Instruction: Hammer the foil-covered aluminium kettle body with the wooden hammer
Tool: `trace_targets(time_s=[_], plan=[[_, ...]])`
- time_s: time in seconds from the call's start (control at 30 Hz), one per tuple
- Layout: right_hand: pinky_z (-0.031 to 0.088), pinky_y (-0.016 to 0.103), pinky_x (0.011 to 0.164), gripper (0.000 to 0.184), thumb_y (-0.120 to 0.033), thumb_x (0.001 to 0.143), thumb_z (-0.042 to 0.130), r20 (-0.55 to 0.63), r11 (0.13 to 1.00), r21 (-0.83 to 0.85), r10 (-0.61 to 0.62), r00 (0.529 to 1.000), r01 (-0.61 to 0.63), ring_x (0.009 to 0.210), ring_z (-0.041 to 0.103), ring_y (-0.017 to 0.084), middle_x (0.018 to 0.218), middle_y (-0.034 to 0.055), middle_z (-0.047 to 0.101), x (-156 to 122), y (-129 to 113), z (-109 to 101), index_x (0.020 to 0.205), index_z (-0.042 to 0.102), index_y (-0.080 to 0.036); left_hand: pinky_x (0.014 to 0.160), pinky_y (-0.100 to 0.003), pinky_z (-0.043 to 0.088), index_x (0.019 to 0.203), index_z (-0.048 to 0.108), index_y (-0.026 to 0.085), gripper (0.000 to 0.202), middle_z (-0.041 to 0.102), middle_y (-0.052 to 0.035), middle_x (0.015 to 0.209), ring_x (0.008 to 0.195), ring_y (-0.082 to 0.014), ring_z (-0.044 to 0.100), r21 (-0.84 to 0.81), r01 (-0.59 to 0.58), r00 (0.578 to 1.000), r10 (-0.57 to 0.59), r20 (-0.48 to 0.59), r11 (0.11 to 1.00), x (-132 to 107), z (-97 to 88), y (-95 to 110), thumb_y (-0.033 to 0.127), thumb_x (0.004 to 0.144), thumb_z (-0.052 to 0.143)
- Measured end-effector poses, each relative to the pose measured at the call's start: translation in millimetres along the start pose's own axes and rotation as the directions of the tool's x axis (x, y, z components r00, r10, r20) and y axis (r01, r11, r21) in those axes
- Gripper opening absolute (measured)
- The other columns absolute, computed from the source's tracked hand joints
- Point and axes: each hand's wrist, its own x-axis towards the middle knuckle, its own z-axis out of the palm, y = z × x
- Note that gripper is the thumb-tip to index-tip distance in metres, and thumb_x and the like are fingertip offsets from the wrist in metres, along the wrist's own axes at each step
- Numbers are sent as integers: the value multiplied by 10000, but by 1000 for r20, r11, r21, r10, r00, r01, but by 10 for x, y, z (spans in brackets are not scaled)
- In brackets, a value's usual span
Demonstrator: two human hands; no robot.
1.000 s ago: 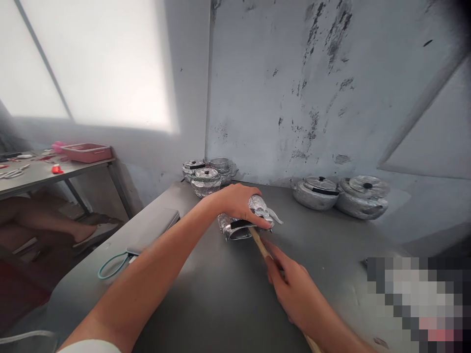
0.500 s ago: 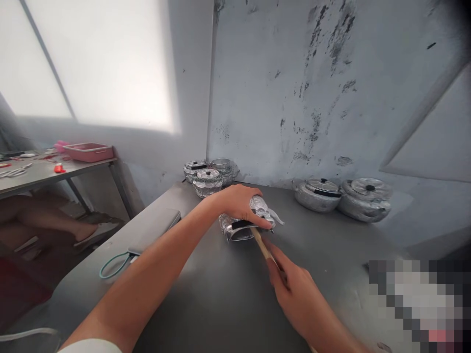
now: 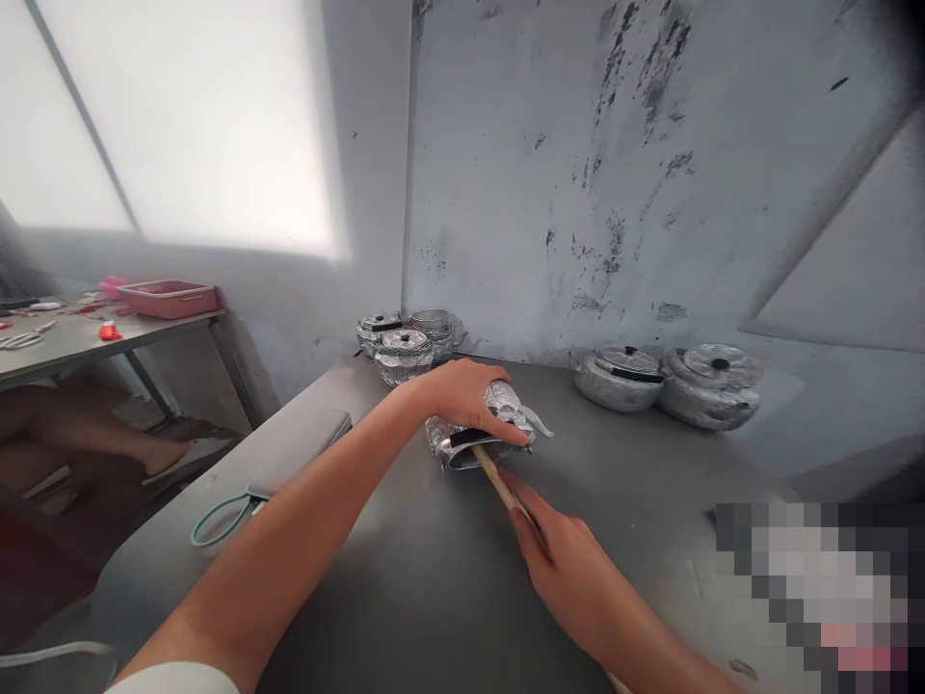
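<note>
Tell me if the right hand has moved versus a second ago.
Yes: the right hand has shifted left, with the wooden stick it grips, judged against the two lidded pots at right.

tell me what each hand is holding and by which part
The left hand grips a silvery pot by its body; the right hand holds a wooden stick partway along its shaft.

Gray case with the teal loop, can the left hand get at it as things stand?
Probably not without letting go: the left hand is holding the silver pot, though nothing seems to lie on the gray case.
</note>
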Motion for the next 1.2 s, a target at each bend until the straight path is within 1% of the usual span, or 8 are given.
trace_targets(time_s=[0.13, 0.27, 0.43, 0.53, 0.73, 0.93, 1.07, 1.2], plan=[[406, 293, 624, 521, -377, 1022, 291, 14, 1000, -10, 5, 1000, -5, 577, 533, 193, 676, -23, 589, 14, -5, -7, 1514, 427, -273, 864, -368, 495, 1460, 467, 281, 1083, 600, -74, 1398, 1190, -347, 586, 5, 4, 1000, -4, -5, 1000, 0, 5, 2, 904, 586, 618], [383, 279, 593, 519, -365, 1023, 289, 13, 1000, 16, -7, 1000, 7, 554, 499, 185, 657, -31, 557, 19, -19, -5, 1516, 425, -274, 882, -365, 490, 1435, 493, 287, 1043, 620, -61, 1377, 1187, -344, 595, 5, -3, 1000, 3, -22, 1000, 0, 16, 15, 884, 592, 636], [351, 271, 560, 537, -379, 1028, 286, -62, 1000, 16, -12, 998, 13, 527, 468, 175, 636, -36, 518, 1, -40, 19, 1527, 419, -233, 886, -364, 487, 1447, 485, 278, 1076, 613, -57, 1383, 1188, -332, 590, 4, -13, 1000, 13, -27, 1000, 9, 27, 12, 901, 581, 626], [371, 274, 584, 523, -362, 1023, 300, -25, 999, 29, -22, 999, 23, 555, 498, 175, 660, -24, 548, -16, -54, 18, 1503, 459, -229, 877, -369, 487, 1453, 481, 268, 1082, 610, -68, 1387, 1176, -336, 597, 9, -3, 1000, 3, -27, 1000, 12, 25, 7, 899, 585, 628], [346, 253, 547, 519, -385, 1026, 306, -34, 998, 60, -18, 999, 20, 540, 409, 160, 632, -50, 459, -33, -75, 7, 1502, 463, -247, 876, -367, 487, 1444, 487, 277, 1053, 611, -70, 1389, 1186, -343, 594, -13, -3, 1000, 3, -21, 1000, 1, 15, 6, 879, 594, 644], [369, 266, 595, 516, -356, 1024, 300, -9, 1000, 26, -3, 1000, 4, 552, 426, 169, 641, -47, 494, -22, -71, 24, 1508, 445, -253, 889, -370, 483, 1453, 479, 277, 1026, 591, -68, 1411, 1206, -341, 580, -17, -2, 1000, 2, -18, 1000, 1, 14, -26, 863, 624, 629], [367, 259, 589, 518, -374, 1033, 286, -11, 999, 47, -13, 1000, 14, 557, 432, 167, 656, -44, 509, -52, -109, 11, 1522, 420, -268, 881, -367, 485, 1470, 460, 276, 1060, 584, -64, 1418, 1201, -336, 580, -12, -1, 1000, 1, -7, 1000, 13, 17, -30, 879, 613, 618], [392, 272, 616, 521, -364, 1031, 287, 2, 1000, 24, -17, 1000, 17, 577, 493, 178, 670, -30, 556, -71, -113, 4, 1527, 412, -265, 862, -365, 489, 1454, 477, 282, 1069, 595, -66, 1408, 1187, -337, 589, -11, 2, 1000, -2, -17, 1000, 15, 17, -20, 896, 590, 621]])
